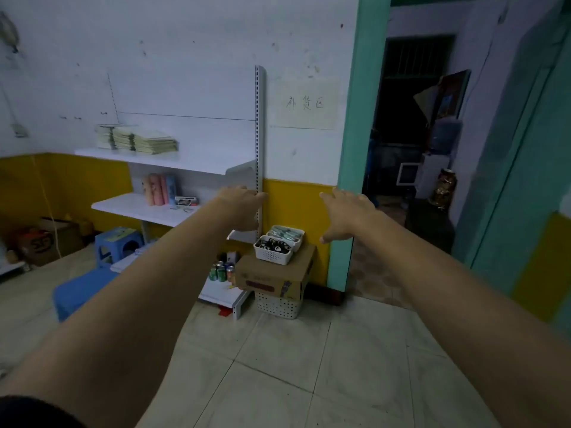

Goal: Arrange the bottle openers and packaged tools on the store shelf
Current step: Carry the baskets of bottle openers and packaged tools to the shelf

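1. Your forearms [129, 304] span the lower frame; left hand [244, 208] and right hand [346, 214] are mid-frame, fingers loose, grasping nothing.
2. Bottle openers [273, 245] and packaged tools [285, 233] sit in white baskets [272, 257] on a cardboard box [275, 273], centre frame, beside the shelf [129, 208].

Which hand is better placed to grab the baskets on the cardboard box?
Probably right: the right hand is open, lower, beside the baskets; the left hand sits higher, in front of the shelf upright.

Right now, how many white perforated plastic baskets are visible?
3. The front small basket and the rear small basket sit atop the brown cardboard box; the larger basket stands beneath that box. Others may be hidden.
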The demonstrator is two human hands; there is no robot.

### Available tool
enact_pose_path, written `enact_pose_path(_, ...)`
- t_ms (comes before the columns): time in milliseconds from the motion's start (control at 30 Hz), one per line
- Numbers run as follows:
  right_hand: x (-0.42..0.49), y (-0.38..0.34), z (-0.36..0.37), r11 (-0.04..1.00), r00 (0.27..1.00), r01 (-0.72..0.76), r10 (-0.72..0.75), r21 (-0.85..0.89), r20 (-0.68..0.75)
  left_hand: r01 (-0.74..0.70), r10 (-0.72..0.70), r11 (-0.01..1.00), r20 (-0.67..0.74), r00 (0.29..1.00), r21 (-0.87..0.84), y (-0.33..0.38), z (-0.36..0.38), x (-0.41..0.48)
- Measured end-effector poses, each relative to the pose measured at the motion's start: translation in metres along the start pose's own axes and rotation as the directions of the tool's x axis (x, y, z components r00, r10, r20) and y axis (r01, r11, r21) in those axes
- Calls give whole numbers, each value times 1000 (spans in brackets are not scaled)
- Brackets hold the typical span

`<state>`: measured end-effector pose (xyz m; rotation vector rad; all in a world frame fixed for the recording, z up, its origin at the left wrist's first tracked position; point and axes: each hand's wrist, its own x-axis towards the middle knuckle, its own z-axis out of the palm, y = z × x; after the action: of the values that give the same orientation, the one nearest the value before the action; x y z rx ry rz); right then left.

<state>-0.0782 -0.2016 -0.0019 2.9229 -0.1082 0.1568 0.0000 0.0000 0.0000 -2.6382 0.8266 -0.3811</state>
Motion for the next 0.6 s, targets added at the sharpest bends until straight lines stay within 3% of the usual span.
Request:
enact_pose_path(367, 183, 10, 30, 999, 999, -40, 40, -5, 21, 2, -2, 1000, 9, 1000, 13, -75, 68, 169)
enact_pose_path(600, 276, 17, 70, 999, 994, -48, 47, 1, 95, -32, 31, 999, 88, 996, 14, -96, 128, 248)
